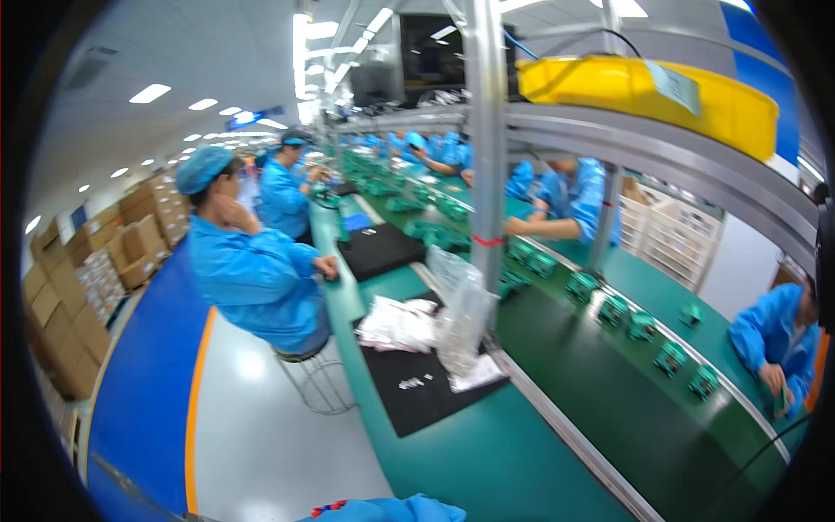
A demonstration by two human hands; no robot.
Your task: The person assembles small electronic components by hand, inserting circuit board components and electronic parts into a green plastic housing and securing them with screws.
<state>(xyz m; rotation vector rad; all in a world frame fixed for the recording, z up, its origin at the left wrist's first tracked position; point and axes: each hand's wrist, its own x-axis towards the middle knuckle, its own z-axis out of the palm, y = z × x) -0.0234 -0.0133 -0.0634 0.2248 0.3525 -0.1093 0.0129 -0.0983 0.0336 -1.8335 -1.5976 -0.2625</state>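
Observation:
Neither of my hands shows. Only a fold of blue sleeve (391, 510) pokes in at the lower edge. Ahead of me a black mat (426, 396) lies on the green workbench (487, 452). On the mat are a heap of white packets (396, 324), clear plastic bags (461, 317) and a few small white pieces (410, 382). To the right of the bench runs a dark conveyor belt (600, 365) carrying several small green parts (642, 325).
A metal post (489, 157) rises beside the mat, under a shelf holding a yellow bin (635, 91). A co-worker in blue (257, 278) sits on a stool (317, 378) at left. More workers line both sides. Cardboard boxes (65, 322) stack up at far left.

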